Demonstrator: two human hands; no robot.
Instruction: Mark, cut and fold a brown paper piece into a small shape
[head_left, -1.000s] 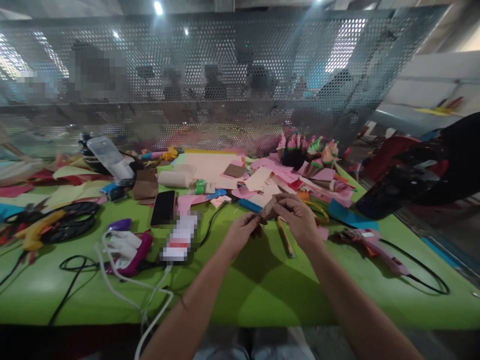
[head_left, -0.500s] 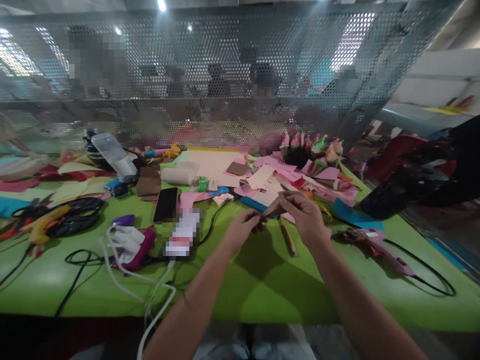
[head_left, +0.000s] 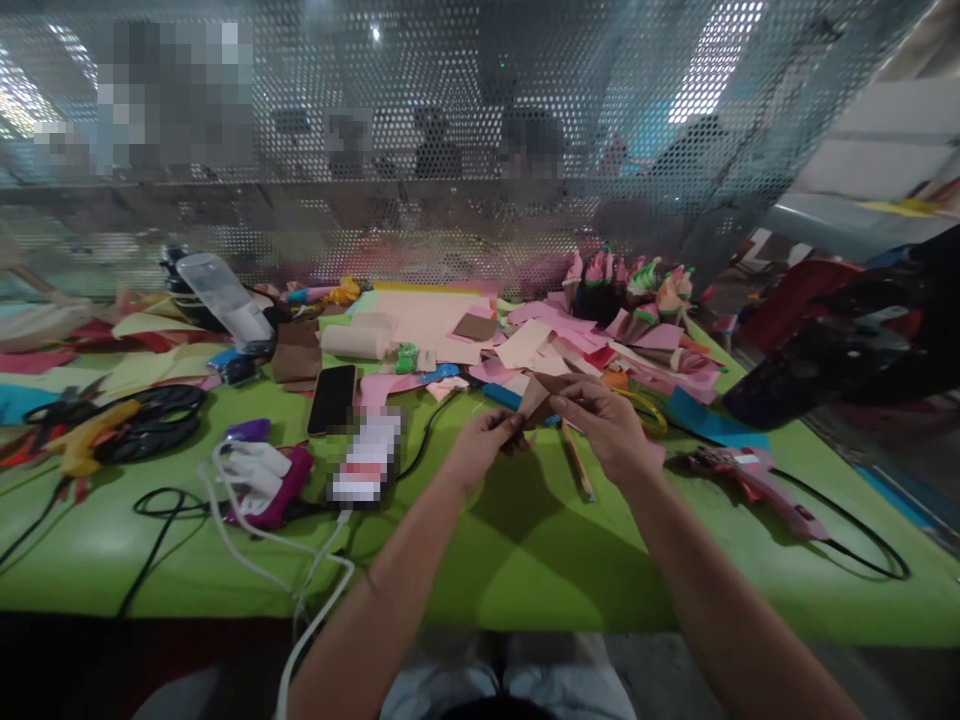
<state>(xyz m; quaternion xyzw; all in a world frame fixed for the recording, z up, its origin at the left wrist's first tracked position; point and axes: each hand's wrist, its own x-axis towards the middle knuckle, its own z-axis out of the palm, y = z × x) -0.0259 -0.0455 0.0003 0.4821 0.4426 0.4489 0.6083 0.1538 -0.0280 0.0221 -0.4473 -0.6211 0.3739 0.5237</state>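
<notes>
Both my hands meet above the green table, pinching a small folded piece of brown paper. My left hand grips its lower left corner with closed fingers. My right hand holds its upper right part between thumb and fingers. A pencil lies on the table just under my right hand. A heap of pink and cream paper sheets lies right behind the hands.
A pink glue gun with a black cord lies at the right. A phone, a purple glue gun with white cable, and a yellow glue gun are at the left. Finished paper cones stand at the back, before a perforated metal screen.
The hands have stayed together on the brown paper, turning it slightly. The view has shifted a little, with the camera tilting down.
</notes>
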